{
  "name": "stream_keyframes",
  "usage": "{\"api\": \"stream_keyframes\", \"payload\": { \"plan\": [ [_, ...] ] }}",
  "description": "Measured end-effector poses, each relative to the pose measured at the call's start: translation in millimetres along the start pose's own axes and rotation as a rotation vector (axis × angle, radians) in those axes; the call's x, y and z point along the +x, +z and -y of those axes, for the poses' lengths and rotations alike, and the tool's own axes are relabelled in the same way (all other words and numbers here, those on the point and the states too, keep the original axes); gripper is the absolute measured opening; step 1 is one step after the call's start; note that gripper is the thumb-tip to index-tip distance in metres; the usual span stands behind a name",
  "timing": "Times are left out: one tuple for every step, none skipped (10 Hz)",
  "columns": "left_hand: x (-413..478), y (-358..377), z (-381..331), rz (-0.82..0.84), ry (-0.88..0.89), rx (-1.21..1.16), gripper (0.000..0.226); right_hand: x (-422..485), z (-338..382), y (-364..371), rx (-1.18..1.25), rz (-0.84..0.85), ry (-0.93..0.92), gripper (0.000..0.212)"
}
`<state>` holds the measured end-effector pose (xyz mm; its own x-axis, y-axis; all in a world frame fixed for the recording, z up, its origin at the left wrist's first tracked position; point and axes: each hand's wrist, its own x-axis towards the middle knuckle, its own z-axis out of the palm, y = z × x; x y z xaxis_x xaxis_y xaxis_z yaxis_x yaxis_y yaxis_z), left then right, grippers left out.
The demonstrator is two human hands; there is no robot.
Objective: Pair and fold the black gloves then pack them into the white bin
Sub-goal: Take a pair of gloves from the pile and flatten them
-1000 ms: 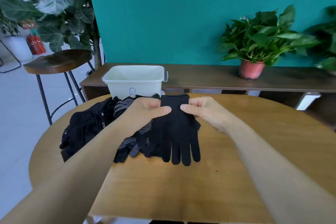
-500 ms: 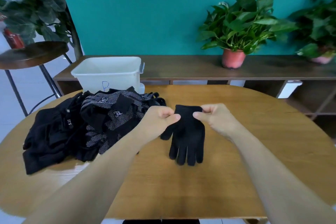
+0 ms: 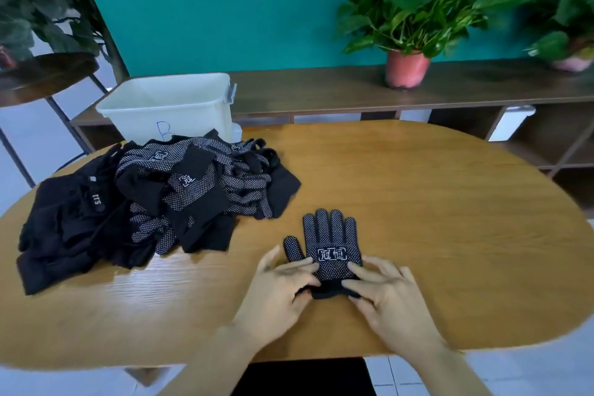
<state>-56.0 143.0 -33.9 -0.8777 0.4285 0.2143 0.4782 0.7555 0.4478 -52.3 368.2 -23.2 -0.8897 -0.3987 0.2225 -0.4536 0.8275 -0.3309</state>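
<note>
Ok so nearest the camera, bottom centre of the frame, the left hand [image 3: 279, 294] and right hand [image 3: 390, 297] both come in over the near edge of the wooden desk [image 3: 434, 219] and meet on one black glove [image 3: 324, 246]. It lies flat, dotted palm side up, with a white logo box in the middle and its tips pointing away toward the top of the frame. The left fingers [image 3: 303, 267] and the right fingers [image 3: 360, 270] are clamped on the cuff end from either side, tips on the dotted face and the cuff bunched up between the two hands. Can't tell if a second glove sits under it. Up and left of that, well apart from the hands, there's a messy pile of gloves [image 3: 167, 196], some dotted, some plain black, spread over the left half of the desk. Right behind the pile, upper left of centre, is the white bin [image 3: 167, 103] with a blue letter B on its front; nothing shows above its rim. Further back a long dark wooden shelf [image 3: 321, 90] runs across, carrying a potted plant [image 3: 406, 67] upper right of centre and a second plant [image 3: 569, 26], blurry, at the right edge. A stool [image 3: 45, 74] sits far left, with a teal wall [image 3: 225, 10] behind everything.
</note>
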Motion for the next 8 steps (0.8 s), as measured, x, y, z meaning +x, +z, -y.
{"api": "stream_keyframes", "payload": {
  "plan": [
    [-3.7, -2.1, 1.0, -0.026, 0.043, 0.04, 0.028, -9.6, 4.0, 0.0, -0.022, -0.012, 0.021, 0.035],
    [1.9, -8.8, 0.0, -0.12, -0.048, -0.025, 0.042, -3.0, 7.6, -14.6, 0.171, -0.115, 0.128, 0.051],
    [16.7, -10.7, -16.6, -0.096, -0.114, 0.028, 0.06, 15.1, 12.0, -22.3, 0.083, -0.172, 0.156, 0.047],
    [18.4, 2.3, -27.1, 0.12, -0.044, 0.272, 0.085, 31.7, 20.7, -10.1, -0.124, 0.036, 0.094, 0.07],
    [9.1, 11.8, -13.0, 0.18, -0.037, 0.384, 0.081, 28.3, 20.5, 15.4, -0.134, 0.259, 0.099, 0.096],
    [2.8, 10.9, 5.5, 0.169, 0.032, 0.431, 0.075, 26.1, 21.7, 27.5, -0.165, 0.298, 0.122, 0.097],
    [2.7, 9.7, 9.6, 0.198, 0.055, 0.412, 0.078, 25.9, 23.6, 30.5, -0.16, 0.276, 0.137, 0.094],
    [5.6, 7.2, 9.5, 0.204, 0.038, 0.397, 0.082, 29.9, 26.0, 30.0, -0.193, 0.319, 0.15, 0.102]
  ]
}}
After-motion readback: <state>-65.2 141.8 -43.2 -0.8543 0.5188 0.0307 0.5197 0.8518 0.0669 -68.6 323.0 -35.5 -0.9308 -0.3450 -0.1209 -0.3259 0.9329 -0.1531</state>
